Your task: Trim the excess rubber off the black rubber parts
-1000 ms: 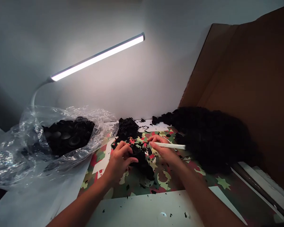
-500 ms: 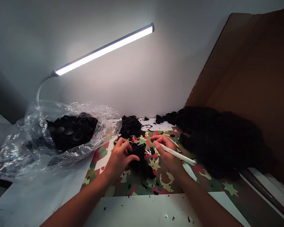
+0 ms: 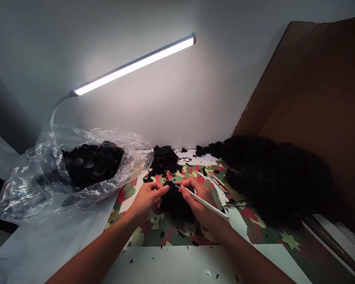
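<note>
Thumb and forefinger of my left hand (image 3: 149, 197) are pinched together at the edge of a small black piece (image 3: 169, 184); its exact shape blurs into the dark behind. My right hand (image 3: 199, 199) grips a slim white pen-like tool (image 3: 208, 204), its tip close to that piece. I cannot tell whether the tip touches it. Below both hands lies a loose heap of black scraps (image 3: 177, 205) on a camouflage-patterned sheet (image 3: 150, 236) with pale stars and shapes.
At left, an open clear plastic bag (image 3: 23, 189) holds many black round discs (image 3: 99, 170). Another black scrap heap (image 3: 165, 157) sits behind my hands. A large black pile (image 3: 278, 177) rests against cardboard (image 3: 313, 98) at right. Red-handled tweezers-like tool (image 3: 219, 183) lies nearby. A lamp (image 3: 136, 65) glows above.
My hands have come closer together. The white tool's tip has moved left to the black piece at my left fingertips, and my left thumb and forefinger have closed. The view has shifted slightly.
</note>
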Action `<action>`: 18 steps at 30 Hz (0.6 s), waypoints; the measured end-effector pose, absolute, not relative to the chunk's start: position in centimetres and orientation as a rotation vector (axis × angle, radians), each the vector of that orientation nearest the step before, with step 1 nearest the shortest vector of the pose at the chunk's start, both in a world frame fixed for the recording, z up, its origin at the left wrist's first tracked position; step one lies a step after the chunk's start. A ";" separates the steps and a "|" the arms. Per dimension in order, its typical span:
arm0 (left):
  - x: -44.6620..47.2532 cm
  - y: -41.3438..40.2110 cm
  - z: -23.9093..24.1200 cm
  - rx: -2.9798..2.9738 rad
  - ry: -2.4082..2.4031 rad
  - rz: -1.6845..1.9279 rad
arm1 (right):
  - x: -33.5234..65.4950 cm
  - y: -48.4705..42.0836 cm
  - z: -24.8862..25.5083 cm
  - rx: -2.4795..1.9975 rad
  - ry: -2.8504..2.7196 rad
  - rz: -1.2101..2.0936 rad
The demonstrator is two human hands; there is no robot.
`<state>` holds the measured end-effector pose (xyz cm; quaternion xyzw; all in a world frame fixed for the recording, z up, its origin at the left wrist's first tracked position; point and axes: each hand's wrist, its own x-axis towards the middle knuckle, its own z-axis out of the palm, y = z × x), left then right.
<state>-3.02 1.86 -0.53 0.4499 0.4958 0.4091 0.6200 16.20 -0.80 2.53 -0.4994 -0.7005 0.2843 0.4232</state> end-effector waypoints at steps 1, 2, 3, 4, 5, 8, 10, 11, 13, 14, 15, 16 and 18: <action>-3.1 1.8 -0.4 1.037 1.149 0.960 | 16.2 -0.7 2.5 -1.248 -1.745 0.646; -3.0 1.8 -0.3 1.037 1.165 0.992 | 16.1 -0.7 2.4 -1.235 -1.729 0.589; -3.0 1.7 -0.2 1.029 1.181 1.029 | 16.0 -0.8 2.4 -1.216 -1.710 0.544; -2.8 1.6 -0.2 1.010 1.191 1.069 | 15.8 -1.0 2.4 -1.194 -1.697 0.519; -2.7 1.5 -0.1 0.986 1.187 1.102 | 15.6 -1.2 2.4 -1.178 -1.688 0.510; -1.9 1.0 -0.1 0.902 1.117 1.172 | 14.8 -2.0 2.5 -1.181 -1.691 0.560; -1.4 0.7 -0.1 0.847 1.067 1.234 | 14.5 -2.2 2.6 -1.204 -1.695 0.634; -1.2 0.6 -0.1 0.824 1.052 1.263 | 14.4 -2.3 2.6 -1.212 -1.689 0.678; -0.9 0.4 -0.1 0.802 1.035 1.296 | 14.4 -2.1 2.6 -1.213 -1.662 0.745; -0.9 0.4 0.0 0.805 1.029 1.301 | 14.5 -2.0 2.5 -1.216 -1.652 0.761; -0.9 0.3 0.0 0.817 1.023 1.296 | 14.5 -1.9 2.4 -1.223 -1.650 0.767; -0.9 0.3 -0.1 0.836 1.021 1.285 | 14.6 -1.8 2.4 -1.235 -1.657 0.763; -1.0 0.3 -0.2 0.890 1.034 1.269 | 14.6 -1.7 2.2 -1.269 -1.687 0.739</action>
